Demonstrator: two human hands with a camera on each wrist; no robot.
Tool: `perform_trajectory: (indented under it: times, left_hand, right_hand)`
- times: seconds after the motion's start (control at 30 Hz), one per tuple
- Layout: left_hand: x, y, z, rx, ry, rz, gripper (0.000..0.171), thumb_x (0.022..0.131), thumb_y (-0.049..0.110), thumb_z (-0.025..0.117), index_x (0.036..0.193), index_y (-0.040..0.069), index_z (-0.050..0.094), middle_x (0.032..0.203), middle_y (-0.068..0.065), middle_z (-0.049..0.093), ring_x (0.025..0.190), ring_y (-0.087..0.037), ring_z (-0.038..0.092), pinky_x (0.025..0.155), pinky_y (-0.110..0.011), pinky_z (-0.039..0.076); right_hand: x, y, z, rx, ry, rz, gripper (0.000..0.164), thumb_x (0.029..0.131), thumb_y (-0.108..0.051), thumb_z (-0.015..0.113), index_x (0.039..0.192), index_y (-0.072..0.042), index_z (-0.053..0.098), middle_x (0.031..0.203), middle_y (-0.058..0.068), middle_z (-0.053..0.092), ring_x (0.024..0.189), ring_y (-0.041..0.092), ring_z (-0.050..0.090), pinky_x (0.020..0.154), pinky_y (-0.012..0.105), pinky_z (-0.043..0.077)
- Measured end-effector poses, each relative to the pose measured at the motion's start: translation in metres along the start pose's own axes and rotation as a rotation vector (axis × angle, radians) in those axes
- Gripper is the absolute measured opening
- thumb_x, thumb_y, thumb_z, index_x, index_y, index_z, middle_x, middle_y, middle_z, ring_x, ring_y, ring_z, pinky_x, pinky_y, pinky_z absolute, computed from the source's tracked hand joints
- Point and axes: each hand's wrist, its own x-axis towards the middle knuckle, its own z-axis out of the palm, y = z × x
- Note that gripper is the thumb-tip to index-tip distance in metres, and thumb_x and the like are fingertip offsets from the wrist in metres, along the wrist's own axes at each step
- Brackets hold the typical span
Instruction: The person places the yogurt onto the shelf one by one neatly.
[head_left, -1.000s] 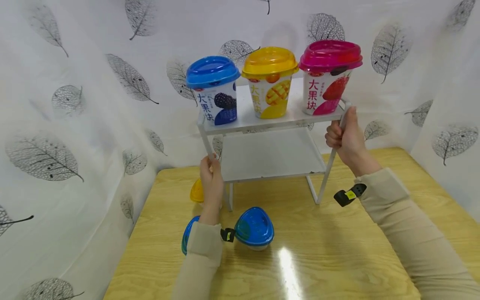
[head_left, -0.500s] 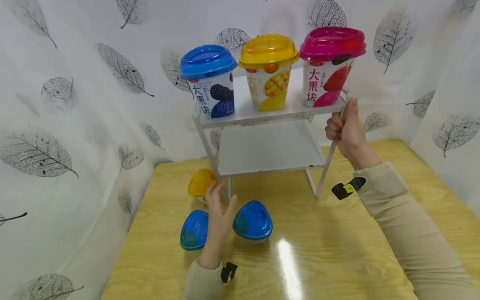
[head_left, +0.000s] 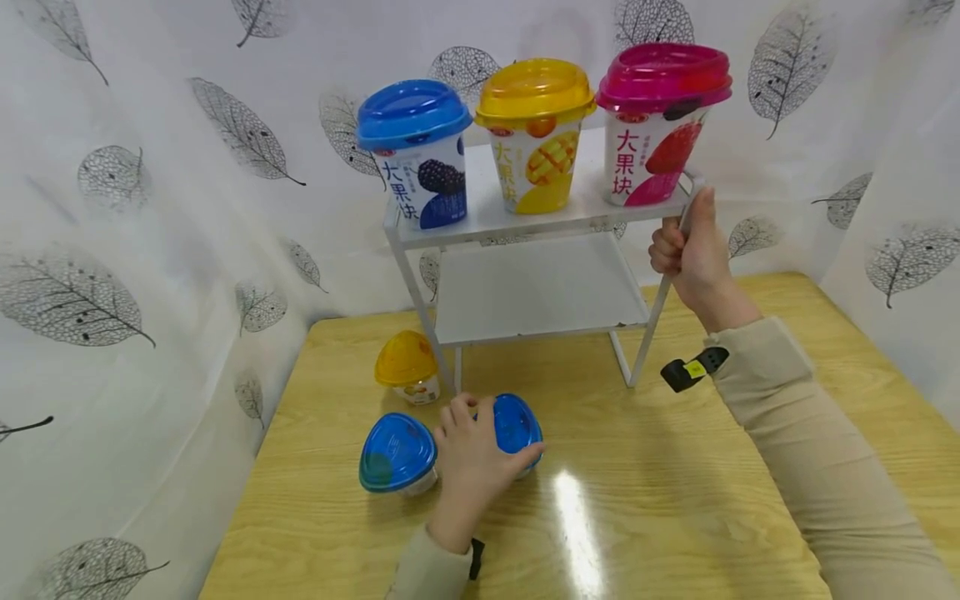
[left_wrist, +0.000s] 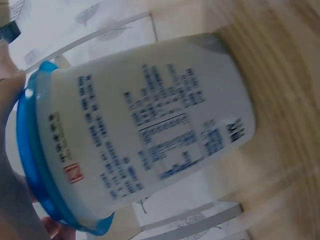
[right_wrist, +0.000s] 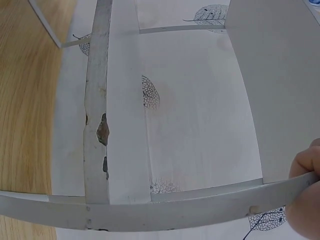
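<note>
My left hand (head_left: 476, 458) spans the blue lid of a yogurt cup (head_left: 513, 425) standing on the table, fingers on its left side and thumb at its right edge. Up close in the left wrist view, this cup (left_wrist: 150, 125) shows printed text, with parts of my hand at both sides of the lid. My right hand (head_left: 693, 262) grips the right upright of a white two-tier rack (head_left: 517, 229), just under the top shelf. Three yogurt cups stand on that shelf: a blue-lidded one (head_left: 423, 183), a yellow-lidded one (head_left: 536, 167) and a pink-lidded one (head_left: 652, 158).
Another blue-lidded cup (head_left: 397, 450) stands left of my left hand. Behind it, a yellow-lidded cup (head_left: 408, 367) sits by the rack's left leg. The lower shelf (head_left: 540, 292) is bare. Leaf-patterned curtains (head_left: 180, 250) surround the wooden table (head_left: 675, 500).
My left hand has let go of the rack's left upright, come down toward me and moved right onto the blue-lidded cup. My right hand keeps its hold on the rack.
</note>
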Motion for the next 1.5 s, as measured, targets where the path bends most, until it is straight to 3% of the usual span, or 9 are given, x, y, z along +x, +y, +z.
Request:
perform_trajectory:
  times: [0.1, 0.4, 0.57, 0.73, 0.87, 0.97, 1.2, 1.33, 1.5]
  left_hand:
    - [-0.001, 0.0, 0.004, 0.041, 0.005, 0.016, 0.087, 0.06, 0.077, 0.053, 0.117, 0.012, 0.052, 0.107, -0.011, 0.038, 0.094, -0.028, 0.036, 0.071, -0.041, 0.033]
    - [-0.002, -0.002, 0.003, -0.003, 0.042, 0.081, 0.064, 0.065, 0.059, 0.063, 0.108, 0.013, 0.055, 0.112, -0.011, 0.042, 0.1, -0.03, 0.038, 0.072, -0.048, 0.031]
    - [-0.002, -0.007, 0.001, -0.073, 0.072, 0.14, 0.058, 0.062, 0.046, 0.069, 0.108, 0.013, 0.055, 0.111, -0.009, 0.046, 0.101, -0.028, 0.04, 0.074, -0.051, 0.031]
    - [-0.003, -0.013, 0.002, -0.187, 0.043, 0.163, 0.059, 0.061, 0.034, 0.066, 0.115, 0.013, 0.052, 0.118, -0.007, 0.045, 0.108, -0.026, 0.039, 0.081, -0.053, 0.029]
    - [-0.006, -0.013, 0.002, -0.29, 0.037, 0.13, 0.065, 0.066, 0.03, 0.062, 0.125, 0.011, 0.044, 0.13, -0.012, 0.034, 0.117, -0.03, 0.032, 0.087, -0.056, 0.026]
    - [-0.009, -0.011, 0.003, -0.328, 0.05, 0.067, 0.069, 0.072, 0.037, 0.064, 0.129, 0.008, 0.04, 0.134, -0.016, 0.026, 0.12, -0.034, 0.024, 0.089, -0.057, 0.026]
    - [-0.011, -0.009, 0.01, -0.243, 0.014, -0.046, 0.093, 0.066, 0.063, 0.063, 0.132, 0.004, 0.036, 0.128, -0.019, 0.024, 0.115, -0.034, 0.023, 0.086, -0.052, 0.032]
    - [-0.012, -0.009, 0.014, -0.272, 0.023, -0.072, 0.091, 0.065, 0.056, 0.069, 0.131, 0.003, 0.037, 0.124, -0.018, 0.025, 0.112, -0.035, 0.026, 0.085, -0.051, 0.034]
    - [-0.012, -0.009, 0.015, -0.435, 0.017, -0.113, 0.086, 0.065, 0.042, 0.076, 0.131, 0.005, 0.035, 0.125, -0.015, 0.025, 0.112, -0.037, 0.035, 0.086, -0.052, 0.037]
  right_hand:
    - [0.0, 0.0, 0.001, 0.012, 0.0, 0.004, 0.052, 0.094, -0.044, 0.01, 0.056, -0.011, 0.023, 0.047, 0.001, 0.015, 0.039, 0.012, 0.011, 0.037, 0.022, 0.006]
    - [0.0, 0.0, 0.001, 0.013, 0.009, 0.0, 0.052, 0.094, -0.044, 0.01, 0.056, -0.01, 0.023, 0.047, 0.0, 0.015, 0.039, 0.011, 0.011, 0.037, 0.022, 0.007]
    - [0.0, 0.0, 0.001, -0.004, 0.018, -0.004, 0.052, 0.094, -0.044, 0.009, 0.056, -0.011, 0.023, 0.047, 0.0, 0.015, 0.038, 0.011, 0.012, 0.037, 0.022, 0.007]
    - [0.0, -0.001, 0.002, 0.014, 0.022, -0.002, 0.052, 0.094, -0.044, 0.013, 0.056, -0.011, 0.024, 0.047, 0.0, 0.016, 0.039, 0.011, 0.012, 0.037, 0.022, 0.006]
    - [0.0, -0.001, 0.002, -0.009, 0.03, -0.006, 0.052, 0.094, -0.045, 0.015, 0.056, -0.011, 0.025, 0.047, 0.0, 0.017, 0.039, 0.011, 0.012, 0.037, 0.022, 0.007]
    - [0.0, -0.001, 0.002, 0.011, 0.025, 0.0, 0.052, 0.094, -0.045, 0.015, 0.056, -0.011, 0.024, 0.047, 0.0, 0.017, 0.039, 0.011, 0.012, 0.037, 0.022, 0.006]
    - [0.0, -0.001, 0.002, 0.014, 0.033, 0.004, 0.052, 0.093, -0.046, 0.018, 0.056, -0.011, 0.025, 0.047, 0.0, 0.017, 0.039, 0.01, 0.012, 0.038, 0.022, 0.006]
    - [0.0, -0.001, 0.002, 0.021, 0.026, 0.007, 0.051, 0.093, -0.046, 0.018, 0.057, -0.01, 0.024, 0.048, 0.0, 0.017, 0.039, 0.01, 0.012, 0.038, 0.022, 0.007]
    - [0.0, 0.0, 0.002, 0.031, 0.025, 0.007, 0.051, 0.093, -0.045, 0.018, 0.057, -0.009, 0.024, 0.048, 0.0, 0.017, 0.039, 0.01, 0.013, 0.038, 0.022, 0.007]
